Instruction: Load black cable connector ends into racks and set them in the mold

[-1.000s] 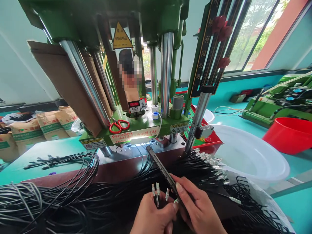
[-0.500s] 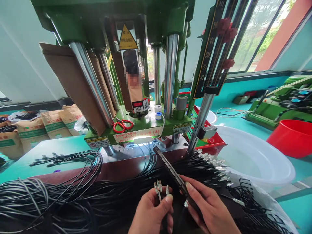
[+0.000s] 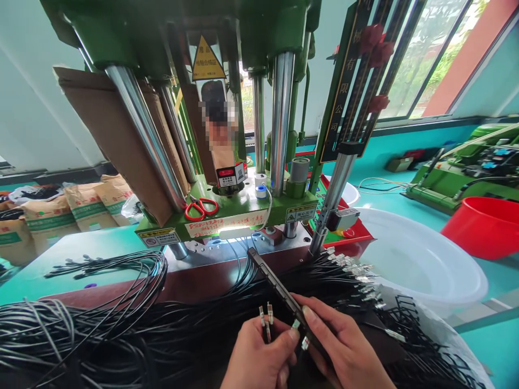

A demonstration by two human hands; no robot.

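Observation:
Several cable plugs with bare metal tips stick up from my left hand, whose fingers are closed around them. One plug is pinched at the thumb, close to the bar's edge. My right hand grips a long dark slotted bar, which slants up and left toward the press. Another metal plug shows below the bar, between the hands; what holds it is hidden. Black cables lie in a heap under and around both hands.
A green press stands ahead, with red-handled scissors on its plate. Cable ends with metal plugs lie in a row at right. Beyond them are a white tub and a red bucket. Paper sacks stand at far left.
My left hand has moved slightly right, bringing the plug at its thumb closer to the bar. The bar's far end appears a little further left and lower.

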